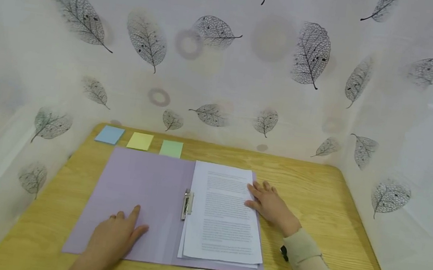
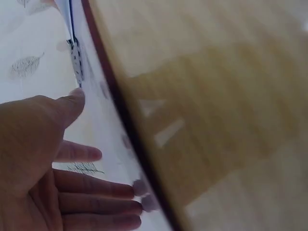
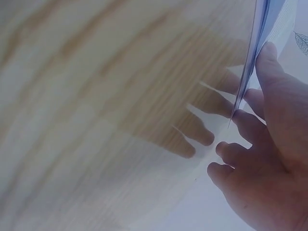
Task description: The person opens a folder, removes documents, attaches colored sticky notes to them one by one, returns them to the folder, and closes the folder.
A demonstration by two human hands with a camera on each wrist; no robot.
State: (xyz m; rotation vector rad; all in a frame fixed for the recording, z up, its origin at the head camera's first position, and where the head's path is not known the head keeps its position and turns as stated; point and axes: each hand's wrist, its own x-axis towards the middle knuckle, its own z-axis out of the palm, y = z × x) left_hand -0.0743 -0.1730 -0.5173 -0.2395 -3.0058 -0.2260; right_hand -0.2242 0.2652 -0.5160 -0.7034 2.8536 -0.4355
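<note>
A purple folder [image 1: 134, 174] lies spread flat on the wooden table. Its right side bears a stack of printed sheets [image 1: 226, 217], slightly uneven at the bottom, beside a metal clip [image 1: 187, 204] at the fold. Over the left cover is my left hand [image 1: 112, 235], fingers extended; the left wrist view shows its fingertips [image 2: 130, 190] close to the cover's surface. My right hand [image 1: 270, 207] rests at the right edge of the sheets, fingers spread. In the right wrist view its thumb [image 3: 269, 60] lies along the papers' edge, with nothing plainly gripped.
Blue [image 1: 109, 134], yellow [image 1: 140, 141] and green sticky note pads [image 1: 171, 148] lie in a row behind the folder. A pale curtain with a leaf print [image 1: 226, 86] surrounds the wooden table [image 1: 308, 182] at the back and sides.
</note>
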